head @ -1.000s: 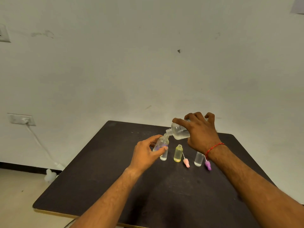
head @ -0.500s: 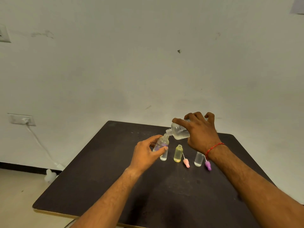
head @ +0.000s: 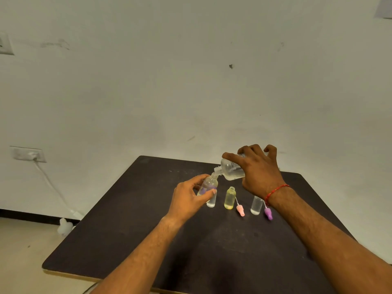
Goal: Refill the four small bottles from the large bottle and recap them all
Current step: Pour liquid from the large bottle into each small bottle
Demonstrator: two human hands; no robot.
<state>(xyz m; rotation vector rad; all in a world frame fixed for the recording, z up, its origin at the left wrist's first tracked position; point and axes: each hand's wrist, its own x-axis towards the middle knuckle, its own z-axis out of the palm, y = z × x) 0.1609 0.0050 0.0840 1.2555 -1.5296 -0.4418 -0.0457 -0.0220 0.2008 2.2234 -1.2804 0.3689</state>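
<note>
**Desk:** What are the two hands doing?

**Photographer:** The right hand is wrapped over the large bottle, its grip closed round the body. The bottle is tipped well over, its long axis running from the palm down and to the left, open neck lowest. The left hand pinches a purple bottle between thumb and fingers, raised above the worktop and leaning a little towards the pourer.

**Desk:** The relation that matters?

**Photographer:** Neck to mouth. The large bottle's neck sits just above and to the right of the purple bottle's mouth, touching it or nearly so; I cannot tell which. Whether liquid is running is too fine to see.

**Desk:** And the rest, placed from the purple bottle?

**Photographer:** A clear vial stands just below it, partly hidden by the left fingers. To its right stands a yellow bottle, open, with a pink cap lying beside it. Further right, a second clear vial and a purple cap, close under the right wrist.

**Desk:** Your read?

**Photographer:** Filling appears under way, with recapping yet to come. Any next pour would likely favour the right hand, which is nearer the standing bottles; that wrist risks brushing the far vial.
</note>
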